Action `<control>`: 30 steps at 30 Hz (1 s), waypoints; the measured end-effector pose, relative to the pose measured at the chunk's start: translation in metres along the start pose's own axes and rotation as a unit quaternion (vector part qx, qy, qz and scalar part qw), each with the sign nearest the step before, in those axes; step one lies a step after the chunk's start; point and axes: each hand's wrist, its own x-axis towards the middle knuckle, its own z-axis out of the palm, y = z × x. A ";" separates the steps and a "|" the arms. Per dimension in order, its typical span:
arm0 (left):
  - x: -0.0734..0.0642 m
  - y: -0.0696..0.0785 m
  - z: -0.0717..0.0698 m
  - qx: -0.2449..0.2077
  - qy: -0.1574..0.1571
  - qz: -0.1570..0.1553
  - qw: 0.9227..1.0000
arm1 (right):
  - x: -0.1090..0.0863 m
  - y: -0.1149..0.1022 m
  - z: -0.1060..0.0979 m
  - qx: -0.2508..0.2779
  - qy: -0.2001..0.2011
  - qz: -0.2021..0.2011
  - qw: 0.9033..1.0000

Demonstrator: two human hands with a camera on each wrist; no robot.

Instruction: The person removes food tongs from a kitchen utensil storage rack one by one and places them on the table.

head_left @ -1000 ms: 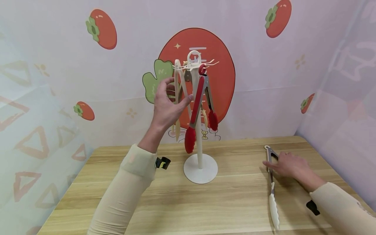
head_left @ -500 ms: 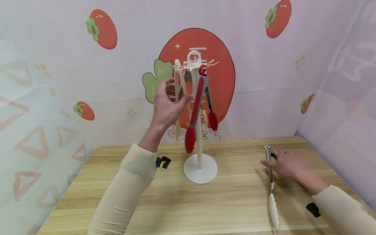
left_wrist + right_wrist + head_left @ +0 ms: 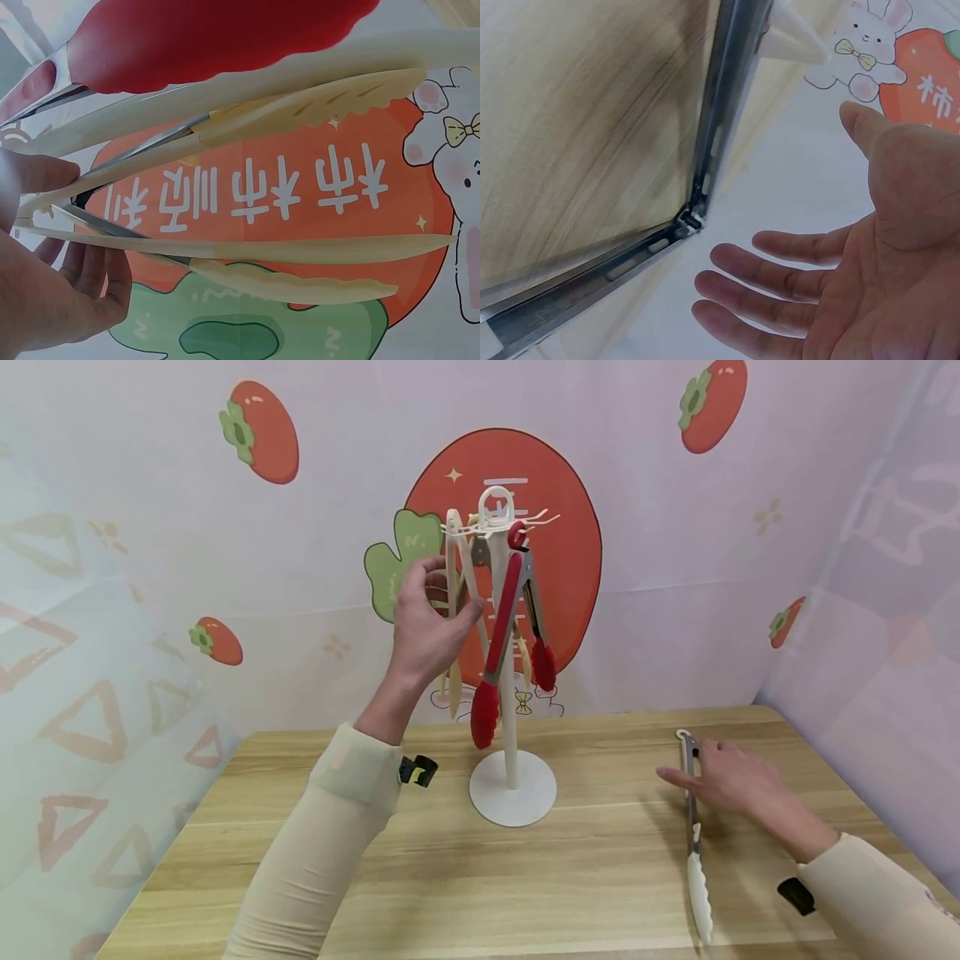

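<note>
Left grip (image 3: 429,628): holds cream tongs (image 3: 300,250) | right grip (image 3: 737,781): spread, partly hiding steel tongs (image 3: 697,885)

The desk (image 3: 600,877) has a wood-grain surface, smooth with a soft sheen. On it, the lying tongs (image 3: 691,814) have smooth metal arms, faintly shiny — the pale end looks like matt plastic or silicone. The red tongs (image 3: 484,717) join bright metal to matt, rubbery-looking heads. The pale hanging tongs (image 3: 322,249) look smooth and plastic over metal. The rack (image 3: 525,810) seems smooth-coated; the sleeves (image 3: 352,777) are matt cloth, the printed backdrop (image 3: 660,643) matt — fabric-like, lightly creased.
</note>
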 end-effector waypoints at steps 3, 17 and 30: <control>0.002 0.001 0.000 -0.001 -0.001 -0.004 1.000 | -0.002 -0.004 -0.001 -0.002 0.007 -0.007 1.000; 0.003 0.003 0.001 -0.004 -0.006 0.009 1.000 | -0.005 -0.011 0.000 0.002 0.020 -0.013 1.000; 0.007 0.004 -0.004 -0.010 -0.008 -0.008 1.000 | -0.005 -0.013 0.001 0.009 0.031 -0.022 0.999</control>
